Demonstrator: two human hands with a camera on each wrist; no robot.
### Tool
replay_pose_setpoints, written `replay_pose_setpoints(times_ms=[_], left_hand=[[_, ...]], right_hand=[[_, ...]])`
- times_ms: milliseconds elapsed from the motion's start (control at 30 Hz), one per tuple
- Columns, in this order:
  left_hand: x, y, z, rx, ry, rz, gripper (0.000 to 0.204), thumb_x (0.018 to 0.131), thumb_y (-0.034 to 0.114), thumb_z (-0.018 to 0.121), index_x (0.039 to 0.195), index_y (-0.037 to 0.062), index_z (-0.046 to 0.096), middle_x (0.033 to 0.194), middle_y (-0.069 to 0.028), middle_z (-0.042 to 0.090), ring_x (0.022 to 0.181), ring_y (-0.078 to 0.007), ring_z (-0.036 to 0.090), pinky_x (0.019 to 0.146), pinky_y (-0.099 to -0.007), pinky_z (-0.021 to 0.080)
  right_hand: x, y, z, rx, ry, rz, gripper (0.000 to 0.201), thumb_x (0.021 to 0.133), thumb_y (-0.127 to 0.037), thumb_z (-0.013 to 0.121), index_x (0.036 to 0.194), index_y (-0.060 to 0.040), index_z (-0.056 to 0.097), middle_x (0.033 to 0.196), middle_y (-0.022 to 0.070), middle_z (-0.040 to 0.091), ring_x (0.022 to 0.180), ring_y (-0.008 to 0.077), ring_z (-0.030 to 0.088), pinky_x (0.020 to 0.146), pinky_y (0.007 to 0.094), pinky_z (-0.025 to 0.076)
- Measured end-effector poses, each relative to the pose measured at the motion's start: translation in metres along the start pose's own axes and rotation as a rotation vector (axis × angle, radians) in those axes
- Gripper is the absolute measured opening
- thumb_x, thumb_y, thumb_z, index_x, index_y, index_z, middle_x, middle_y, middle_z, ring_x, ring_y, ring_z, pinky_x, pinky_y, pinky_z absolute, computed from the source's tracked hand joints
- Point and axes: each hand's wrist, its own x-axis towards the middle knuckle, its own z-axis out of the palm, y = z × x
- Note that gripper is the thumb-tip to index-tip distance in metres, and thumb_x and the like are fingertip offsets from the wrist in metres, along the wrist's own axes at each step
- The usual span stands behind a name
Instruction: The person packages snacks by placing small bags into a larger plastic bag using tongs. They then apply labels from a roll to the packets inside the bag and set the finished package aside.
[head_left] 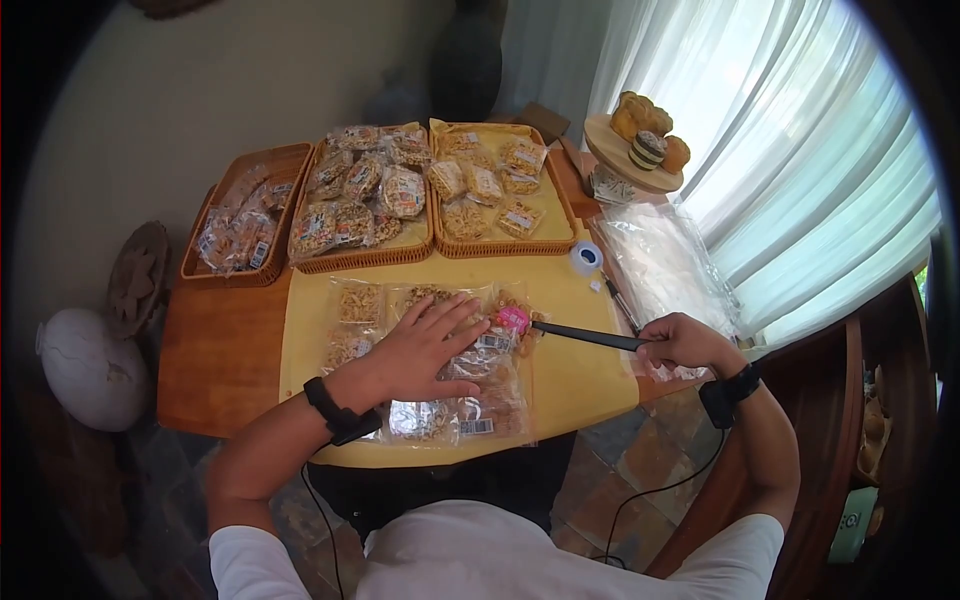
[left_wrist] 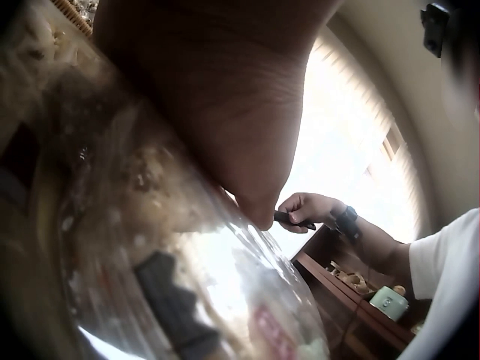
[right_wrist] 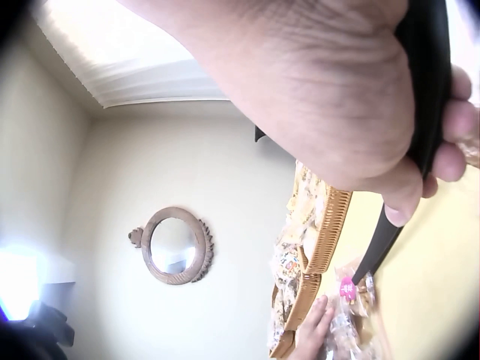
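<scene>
My left hand (head_left: 425, 350) lies with fingers spread on clear bags of crunchy snack (head_left: 480, 395) laid out in rows on a yellow cloth. In the left wrist view, shiny film (left_wrist: 225, 277) bulges close under the palm. My right hand (head_left: 682, 342) grips the thick end of a long black tapered tool (head_left: 590, 336); its exact kind I cannot tell. The tool's thin tip reaches a round pink sticker (head_left: 514, 320) over the bags at the upper right, near the left fingertips. In the right wrist view, the fingers wrap the black handle (right_wrist: 426, 82).
Wicker trays of bagged snacks (head_left: 367, 190) line the back of the table. A tape roll (head_left: 586, 257), a pen (head_left: 620, 305) and a stack of clear bags (head_left: 670, 265) lie at the right. Behind them, a round wooden board (head_left: 600, 145) carries bread-like items.
</scene>
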Motion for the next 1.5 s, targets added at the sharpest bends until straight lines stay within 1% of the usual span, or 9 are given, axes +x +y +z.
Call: replay_pose_setpoints(times_ms=[100,200,333,500,567,1033,1133,1267,1500], left_hand=[[0.0,-0.001,0.001,0.0,-0.001,0.002,0.099,0.098,0.076,0.06,0.169,0.0103,0.04,0.175,-0.0232,0.031,0.164,-0.0419,0.025,0.132,-0.0627,0.017],[-0.001,-0.001,0.002,-0.005,-0.005,0.001,0.099,0.098,0.076,0.059,0.169,0.0103,0.04,0.175,-0.0233,0.031,0.164,-0.0422,0.025,0.131,-0.0629,0.017],[0.001,-0.003,0.003,-0.005,0.012,0.009,0.098,0.098,0.077,0.059,0.168,0.01,0.041,0.175,-0.0237,0.031,0.164,-0.0426,0.025,0.131,-0.0631,0.018],[0.0,-0.001,0.003,0.012,0.002,0.004,0.098,0.098,0.076,0.059,0.168,0.0091,0.041,0.174,-0.0235,0.033,0.163,-0.0421,0.027,0.131,-0.062,0.019],[0.0,-0.001,0.004,0.008,0.011,0.013,0.099,0.098,0.076,0.06,0.168,0.009,0.041,0.175,-0.0233,0.033,0.163,-0.042,0.027,0.131,-0.0618,0.019],[0.001,0.0,-0.001,-0.013,-0.018,-0.001,0.098,0.099,0.073,0.06,0.171,0.0106,0.036,0.176,-0.0217,0.03,0.165,-0.0406,0.025,0.132,-0.0615,0.016],[0.0,0.0,0.0,-0.01,0.006,0.033,0.098,0.099,0.074,0.059,0.171,0.0125,0.036,0.176,-0.0207,0.031,0.165,-0.0402,0.025,0.132,-0.0615,0.016],[0.002,-0.001,-0.003,0.006,-0.001,0.04,0.097,0.099,0.075,0.059,0.171,0.0142,0.036,0.176,-0.0205,0.032,0.165,-0.0397,0.025,0.132,-0.0614,0.016],[-0.001,0.002,-0.004,-0.001,-0.016,0.045,0.096,0.099,0.073,0.06,0.171,0.0138,0.036,0.176,-0.0212,0.031,0.165,-0.0399,0.025,0.132,-0.061,0.017]], right_hand=[[0.012,0.001,-0.018,-0.104,0.037,-0.052,0.022,0.104,-0.022,0.074,0.093,-0.0031,0.075,0.067,-0.002,0.065,0.058,0.0072,0.058,0.057,0.0281,0.047],[0.026,0.0,-0.038,-0.127,-0.055,-0.019,0.022,0.102,-0.024,0.075,0.092,-0.0046,0.076,0.067,-0.0027,0.065,0.058,0.0076,0.058,0.057,0.0292,0.046],[0.035,-0.015,-0.057,-0.248,-0.052,-0.054,0.023,0.099,-0.027,0.078,0.091,-0.0056,0.078,0.066,-0.0022,0.064,0.057,0.0079,0.058,0.056,0.0294,0.045],[0.047,-0.036,-0.063,-0.346,-0.009,-0.069,0.022,0.099,-0.027,0.078,0.093,-0.0053,0.079,0.066,-0.0012,0.064,0.058,0.0091,0.058,0.056,0.0302,0.046],[0.046,-0.046,-0.059,-0.364,-0.015,-0.096,0.019,0.102,-0.023,0.076,0.094,-0.0057,0.077,0.068,-0.0038,0.065,0.059,0.007,0.058,0.058,0.0285,0.047],[0.058,-0.019,-0.037,-0.045,-0.062,-0.109,0.024,0.105,-0.024,0.073,0.093,-0.0035,0.076,0.07,-0.0028,0.066,0.058,0.0058,0.055,0.056,0.0259,0.042],[0.044,-0.004,-0.04,-0.016,-0.205,0.037,0.023,0.106,-0.023,0.073,0.099,-0.0015,0.076,0.074,-0.0018,0.069,0.06,0.0062,0.058,0.058,0.0252,0.047],[0.035,0.002,-0.026,0.027,-0.218,0.045,0.025,0.105,-0.027,0.074,0.105,-0.0026,0.078,0.075,-0.002,0.069,0.06,0.0062,0.057,0.057,0.0252,0.044],[0.018,0.019,-0.031,0.193,-0.36,0.032,0.022,0.107,-0.023,0.072,0.1,-0.0015,0.075,0.074,-0.0021,0.067,0.06,0.0054,0.056,0.058,0.0245,0.044]])
